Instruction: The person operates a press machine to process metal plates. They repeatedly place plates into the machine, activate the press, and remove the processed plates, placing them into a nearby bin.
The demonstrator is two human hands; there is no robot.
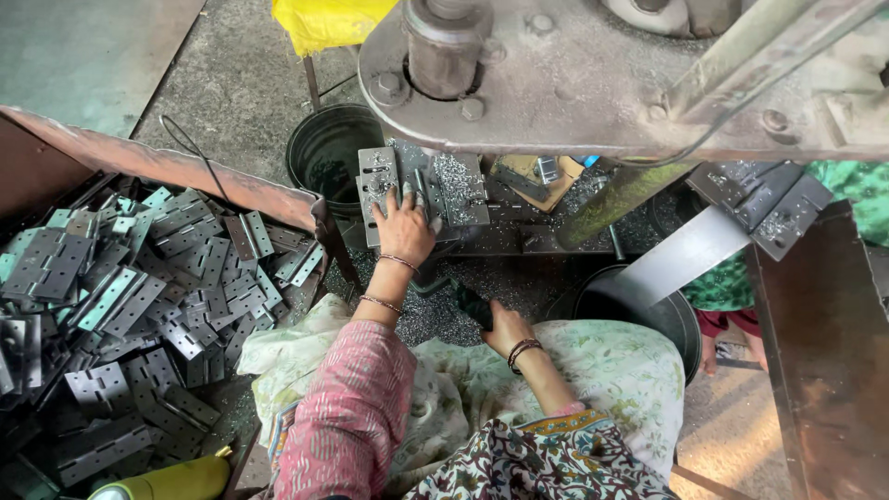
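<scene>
My left hand [405, 225] lies flat on a grey metal hinge plate [378, 181] on the bed of a press machine [574, 88], fingers spread over it. My right hand [505, 326] is closed around a dark handle [473, 306] low near my lap. Metal shavings [458, 181] cover the press bed around the plate.
A large tray [167, 167] at the left holds several loose hinge plates [139, 296]. A black bucket [326, 153] stands behind the press bed and another black bucket [648, 310] sits at the right. A metal chute [681, 259] slopes toward it. A yellow bottle [171, 480] lies bottom left.
</scene>
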